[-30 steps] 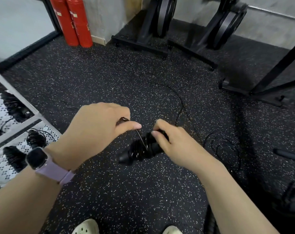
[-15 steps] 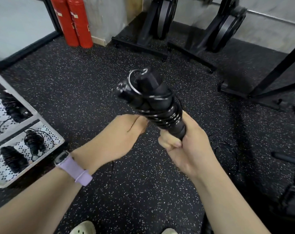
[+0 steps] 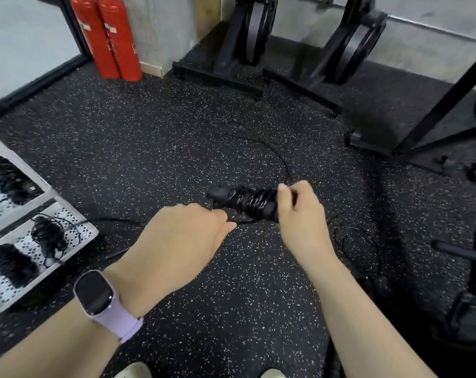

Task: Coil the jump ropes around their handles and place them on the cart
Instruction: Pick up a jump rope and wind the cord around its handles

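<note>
A jump rope (image 3: 247,201), black, with its cord wound thickly round the paired handles, lies level in the air in front of me. My right hand (image 3: 299,214) grips its right end. My left hand (image 3: 187,236) sits just below and left of the bundle with curled fingers, and its thumb pinches the loose cord end that runs up to the coil. At the far left the cart (image 3: 92,236) shows white perforated shelves. Coiled ropes (image 3: 13,264) (image 3: 48,236) lie on its lower shelf and another (image 3: 8,175) on the shelf above.
A loose rope (image 3: 359,246) lies tangled on the speckled floor to the right, and a cord (image 3: 272,151) arcs across the floor ahead. Two red extinguishers (image 3: 108,36) stand at the back left. Black machine stands (image 3: 247,50) and a rack frame (image 3: 435,113) line the back and right.
The bundle has dropped from upright and near the camera to level and lower. My left hand has shifted from under the coil to the loose cord end.
</note>
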`<action>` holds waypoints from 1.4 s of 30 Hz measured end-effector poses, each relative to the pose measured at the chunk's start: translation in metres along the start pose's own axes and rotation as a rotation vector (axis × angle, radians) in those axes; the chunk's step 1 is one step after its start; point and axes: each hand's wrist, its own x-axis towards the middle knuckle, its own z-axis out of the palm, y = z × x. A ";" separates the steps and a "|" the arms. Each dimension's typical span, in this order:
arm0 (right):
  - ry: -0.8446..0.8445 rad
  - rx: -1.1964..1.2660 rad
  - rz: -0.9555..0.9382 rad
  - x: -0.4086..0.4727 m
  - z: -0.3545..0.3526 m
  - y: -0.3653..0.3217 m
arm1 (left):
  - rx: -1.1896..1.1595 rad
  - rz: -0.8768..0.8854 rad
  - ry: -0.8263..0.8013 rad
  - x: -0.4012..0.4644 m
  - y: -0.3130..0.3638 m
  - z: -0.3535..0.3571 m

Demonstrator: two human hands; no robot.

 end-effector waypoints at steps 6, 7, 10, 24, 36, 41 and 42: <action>-0.278 -0.277 -0.156 -0.007 0.004 -0.003 | -0.020 0.152 0.189 0.005 -0.022 0.003; -0.324 -0.304 -0.197 -0.008 0.005 -0.003 | -0.050 0.179 0.214 0.006 -0.026 0.005; -0.441 -0.328 -0.288 -0.013 0.003 -0.005 | -0.155 0.253 0.174 0.006 -0.034 0.007; -0.805 0.279 -0.180 -0.025 -0.026 -0.007 | -1.160 0.170 -0.257 0.002 -0.004 -0.011; -0.510 1.129 0.061 -0.019 -0.014 -0.010 | -1.130 -0.210 -0.160 0.021 0.013 0.006; -0.239 1.115 0.252 -0.019 -0.004 -0.014 | -1.044 -0.304 -0.140 0.021 0.023 0.016; -0.180 1.111 0.280 -0.018 -0.004 -0.015 | -1.031 -0.298 -0.147 0.020 0.026 0.015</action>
